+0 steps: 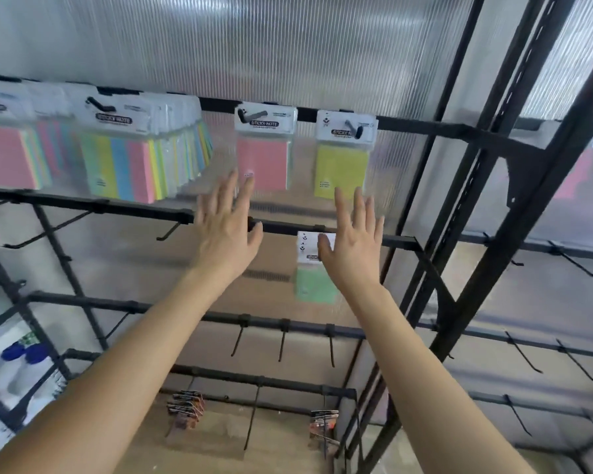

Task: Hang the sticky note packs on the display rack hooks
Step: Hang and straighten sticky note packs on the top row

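Note:
A pink sticky note pack (263, 155) and a yellow pack (342, 162) hang on separate hooks of the top rail (418, 124). Further left hangs a thick row of multicolour packs (127, 155), with more pink packs (4, 159) at the edge. A green pack (310, 285) hangs from the second rail (401, 240), partly hidden by my right hand. My left hand (225, 227) is raised with fingers spread, just below the pink pack, holding nothing. My right hand (353, 241) is also spread and bare, below the yellow pack.
Black rails carry bare hooks (283, 343) below and to the right (524, 354). A slanted black upright (514, 186) crosses on the right. Small carded items (185, 408) hang near the bottom. A translucent ribbed panel backs the rack.

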Motion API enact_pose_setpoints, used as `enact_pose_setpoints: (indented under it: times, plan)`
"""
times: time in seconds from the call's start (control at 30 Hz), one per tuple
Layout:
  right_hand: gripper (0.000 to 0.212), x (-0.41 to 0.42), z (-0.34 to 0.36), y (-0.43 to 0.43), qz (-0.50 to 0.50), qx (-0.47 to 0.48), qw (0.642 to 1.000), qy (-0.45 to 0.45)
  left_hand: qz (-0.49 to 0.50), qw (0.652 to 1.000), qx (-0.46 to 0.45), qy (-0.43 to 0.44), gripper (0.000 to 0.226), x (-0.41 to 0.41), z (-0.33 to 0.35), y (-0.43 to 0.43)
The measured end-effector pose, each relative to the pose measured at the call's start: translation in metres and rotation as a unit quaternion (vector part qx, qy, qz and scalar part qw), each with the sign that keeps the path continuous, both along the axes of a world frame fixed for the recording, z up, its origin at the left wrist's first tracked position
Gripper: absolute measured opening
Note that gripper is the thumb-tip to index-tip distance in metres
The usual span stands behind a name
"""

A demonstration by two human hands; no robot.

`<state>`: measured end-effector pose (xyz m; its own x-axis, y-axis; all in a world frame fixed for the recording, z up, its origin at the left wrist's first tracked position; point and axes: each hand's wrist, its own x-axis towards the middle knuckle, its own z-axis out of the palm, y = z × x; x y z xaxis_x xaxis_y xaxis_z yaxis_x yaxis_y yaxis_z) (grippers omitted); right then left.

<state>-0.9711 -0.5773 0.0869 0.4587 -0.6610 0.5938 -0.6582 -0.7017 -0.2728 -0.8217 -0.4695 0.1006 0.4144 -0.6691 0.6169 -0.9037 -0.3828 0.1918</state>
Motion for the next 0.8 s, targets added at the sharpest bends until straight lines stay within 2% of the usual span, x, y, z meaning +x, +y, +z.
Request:
enact_pose_setpoints:
  times: [0.3, 0.43, 0.53, 0.67, 0.8]
  plan:
    - [0.07, 0.015, 0.075, -0.039, -0.06, -0.037, 0.997, 0.002, -0.011, 1.0, 0.001, -0.021, 0.063, 0.049, 0.056, -0.037]
    - [0.062, 0.022, 0.092, -0.056, -0.066, -0.061, 0.996, 0.028, -0.025, 1.0, -0.007, -0.018, 0.055, 0.065, 0.076, -0.053]
    - [0.057, 0.024, 0.098, -0.062, -0.062, -0.074, 0.995, 0.007, -0.025, 0.999, -0.032, -0.018, 0.048, 0.071, 0.085, -0.061]
    - [0.036, 0.024, 0.109, -0.072, -0.051, -0.1, 0.992, -0.05, -0.035, 0.995, -0.084, -0.038, 0.036, 0.074, 0.095, -0.07]
    - [0.03, 0.025, 0.121, -0.081, -0.044, -0.123, 0.991, -0.031, -0.043, 0.992, -0.109, -0.049, 0.027, 0.076, 0.106, -0.077]
